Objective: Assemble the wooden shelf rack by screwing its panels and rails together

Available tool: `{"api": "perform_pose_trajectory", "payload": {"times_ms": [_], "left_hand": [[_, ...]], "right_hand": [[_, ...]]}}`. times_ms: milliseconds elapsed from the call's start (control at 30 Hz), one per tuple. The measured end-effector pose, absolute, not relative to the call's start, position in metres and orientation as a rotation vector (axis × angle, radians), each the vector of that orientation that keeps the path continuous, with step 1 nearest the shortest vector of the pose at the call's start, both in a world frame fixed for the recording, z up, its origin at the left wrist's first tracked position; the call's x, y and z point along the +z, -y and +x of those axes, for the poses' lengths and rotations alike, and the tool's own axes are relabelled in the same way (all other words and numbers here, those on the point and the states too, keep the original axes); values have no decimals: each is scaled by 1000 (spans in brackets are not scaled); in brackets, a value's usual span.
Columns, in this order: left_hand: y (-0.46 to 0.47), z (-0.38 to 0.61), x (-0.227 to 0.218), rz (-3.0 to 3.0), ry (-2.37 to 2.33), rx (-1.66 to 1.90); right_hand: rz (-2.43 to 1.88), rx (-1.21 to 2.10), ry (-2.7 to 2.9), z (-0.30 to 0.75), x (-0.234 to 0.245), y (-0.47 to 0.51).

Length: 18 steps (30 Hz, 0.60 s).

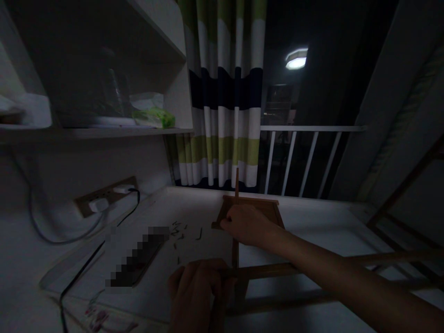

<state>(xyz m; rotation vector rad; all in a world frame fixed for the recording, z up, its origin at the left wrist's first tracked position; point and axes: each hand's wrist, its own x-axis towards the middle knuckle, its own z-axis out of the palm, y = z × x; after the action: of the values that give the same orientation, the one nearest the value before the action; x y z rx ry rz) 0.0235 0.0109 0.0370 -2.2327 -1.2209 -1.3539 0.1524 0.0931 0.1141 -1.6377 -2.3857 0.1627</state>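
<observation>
My right hand [247,224] is closed around an upright wooden strip [237,182], which sticks up above the fist and runs down below it. Nearer to me, my left hand [198,292] is wrapped over the end of a wooden rail [267,271], close to where the strip meets it. The rail belongs to a long wooden frame that stretches off to the right. Behind my right hand lies a brown wooden panel [268,209] with raised edges. An L-shaped hex key [200,233] and several small screws [177,227] are scattered on the white desk [208,208], left of the hands.
A dark phone-like object [147,261], partly blurred out, rests on the desk's left. Cables run from a wall socket [107,195]. A white shelf [132,132] overhangs the left side. Behind are a striped curtain [222,122] and a white railing [312,128]. Dim light.
</observation>
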Motion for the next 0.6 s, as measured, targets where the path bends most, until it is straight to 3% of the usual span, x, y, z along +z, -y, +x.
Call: {"api": "perform_pose_trajectory", "payload": {"times_ms": [600], "left_hand": [[-8,29,37,-2218,1294,-1426]], "right_hand": [[-1649,164,2409,152,116,-88]]}}
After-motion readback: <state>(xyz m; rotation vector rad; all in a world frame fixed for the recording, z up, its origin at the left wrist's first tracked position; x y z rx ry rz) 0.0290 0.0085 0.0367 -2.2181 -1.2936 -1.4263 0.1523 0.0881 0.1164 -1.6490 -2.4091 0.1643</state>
